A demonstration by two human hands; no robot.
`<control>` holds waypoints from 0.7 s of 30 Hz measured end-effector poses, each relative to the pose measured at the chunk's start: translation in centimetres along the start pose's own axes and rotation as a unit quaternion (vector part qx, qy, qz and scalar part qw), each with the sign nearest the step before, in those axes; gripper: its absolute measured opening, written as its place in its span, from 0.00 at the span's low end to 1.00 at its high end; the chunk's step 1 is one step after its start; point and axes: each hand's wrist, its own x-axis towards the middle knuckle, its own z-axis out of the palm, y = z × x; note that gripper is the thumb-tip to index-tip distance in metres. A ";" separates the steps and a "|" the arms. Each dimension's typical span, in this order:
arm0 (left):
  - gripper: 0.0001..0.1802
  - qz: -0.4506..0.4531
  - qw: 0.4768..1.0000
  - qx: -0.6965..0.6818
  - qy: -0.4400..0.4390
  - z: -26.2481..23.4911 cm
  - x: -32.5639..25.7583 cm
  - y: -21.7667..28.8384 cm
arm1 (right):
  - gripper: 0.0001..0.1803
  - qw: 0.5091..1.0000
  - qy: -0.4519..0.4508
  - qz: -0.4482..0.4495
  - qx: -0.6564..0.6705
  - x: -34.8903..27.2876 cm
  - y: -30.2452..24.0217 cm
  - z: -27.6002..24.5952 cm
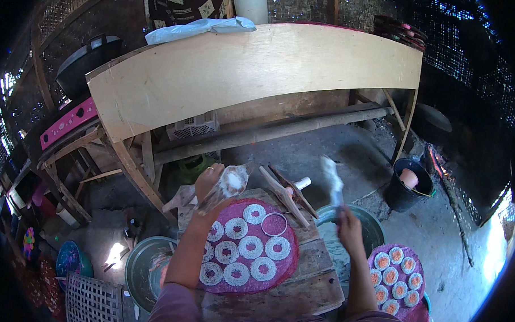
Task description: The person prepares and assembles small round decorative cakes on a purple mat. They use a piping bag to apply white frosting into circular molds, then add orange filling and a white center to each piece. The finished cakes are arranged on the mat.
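Observation:
My left hand grips a brownish, open-topped holder with white paste in it; I cannot make out its exact kind. Below it, on a low wooden table, lies a round purple mat bearing several white lacy dough rings. A thin round ring mould rests at the mat's upper right. My right hand is closed round the handle of a spatula, its upper end coated in white paste and blurred. That hand is above a wide basin of pale batter.
Wooden sticks and a white cylinder lie at the table's far edge. To the right stand a round tray of orange-centred rings and a black bucket. At left is another basin. A long pale table spans the back.

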 end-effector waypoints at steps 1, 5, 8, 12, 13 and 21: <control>0.23 -0.031 0.999 -0.024 -0.015 -1.0 -0.1 0.1 | 0.19 0.975 0.104 -0.043 -0.191 -0.1 3.0 -0.6; 0.25 -0.060 0.996 -0.070 0.014 -4.3 -0.6 0.1 | 0.19 0.774 -0.208 0.275 -0.531 -2.8 13.2 -1.7; 0.20 -0.239 0.893 -0.363 0.120 -5.8 -0.5 -0.1 | 0.19 0.722 -0.326 0.250 -0.557 -2.7 13.5 -2.2; 0.07 -0.280 0.441 -0.848 0.085 -5.6 1.0 1.8 | 0.23 0.974 -0.179 -0.036 -0.133 0.2 3.8 0.4; 0.08 -0.270 0.390 -0.879 0.057 -4.9 1.0 3.1 | 0.28 0.952 -0.288 -0.051 0.089 0.5 0.7 2.6; 0.08 -0.465 0.475 -0.746 0.031 0.2 -5.8 4.6 | 0.46 0.485 -0.461 0.289 0.685 -4.5 -8.8 9.8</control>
